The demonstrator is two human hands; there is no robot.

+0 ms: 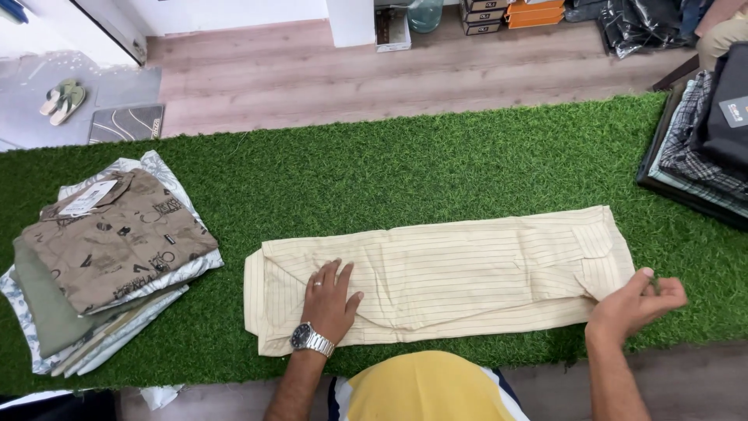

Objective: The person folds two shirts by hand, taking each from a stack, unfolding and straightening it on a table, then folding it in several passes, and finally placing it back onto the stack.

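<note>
Nearest the camera, the left hand (330, 298), with a ring and a metal wristwatch (312, 340), is laid flat with fingers spread on the collar end of a cream striped shirt (467, 269). The right hand (633, 306) is closed in a pinch on the shirt's right edge, by what appears to be a corner of the fabric. The shirt is folded into a long strip and lies across the middle of the worktop (405, 164), which is covered in green artificial turf. To the left, a stack of folded shirts (109, 249) is seen, topped by a brown printed one. At the far right edge, another pile of dark garments (705, 144) is placed. Beyond, a pair of sandals (64, 100) is seen on the floor.
</note>
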